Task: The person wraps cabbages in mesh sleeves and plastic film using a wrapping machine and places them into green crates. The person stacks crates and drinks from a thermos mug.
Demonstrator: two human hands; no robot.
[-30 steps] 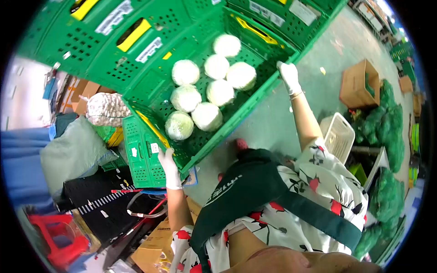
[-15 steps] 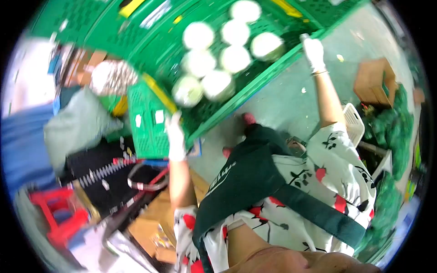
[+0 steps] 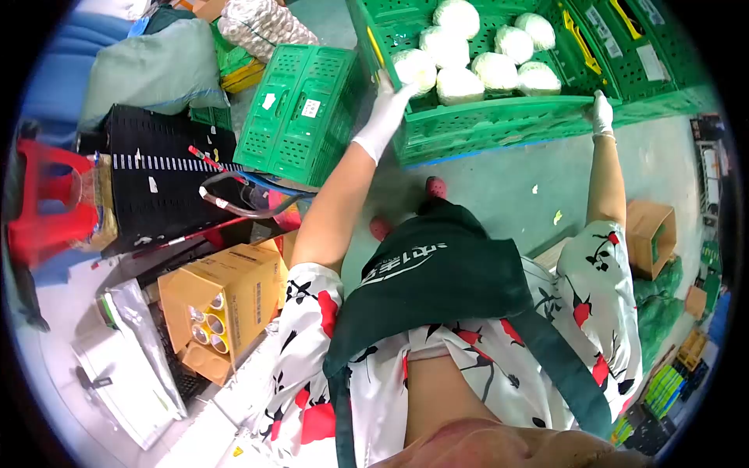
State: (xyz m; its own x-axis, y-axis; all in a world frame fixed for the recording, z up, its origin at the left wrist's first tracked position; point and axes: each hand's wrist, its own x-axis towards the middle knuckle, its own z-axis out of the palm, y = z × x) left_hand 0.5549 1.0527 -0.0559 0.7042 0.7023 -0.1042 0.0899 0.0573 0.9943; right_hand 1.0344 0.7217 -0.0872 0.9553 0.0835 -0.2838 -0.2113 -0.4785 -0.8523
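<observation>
A large green plastic crate point(image 3: 499, 127) spans the top of the head view, with several pale, round cabbages point(image 3: 495, 72) lying inside it. My left hand point(image 3: 384, 115), in a white glove, grips the crate at its near left corner. At the near side, towards the right, my right hand point(image 3: 601, 117), also white-gloved, holds the rim with the thumb up over it. The fingers of both hands are partly hidden by the crate wall.
Left of the crate stands another green crate point(image 3: 290, 113). Further left are a black crate point(image 3: 168, 171), a red stool point(image 3: 48, 201) and a grey-green sack point(image 3: 152, 66). An open cardboard box point(image 3: 226, 281) holds rolls; another cardboard box point(image 3: 651, 234) sits right.
In the view, the crate has shifted right and swung from a slant to nearly level, with both hands still on it. The surroundings have turned too, so the head has moved.
</observation>
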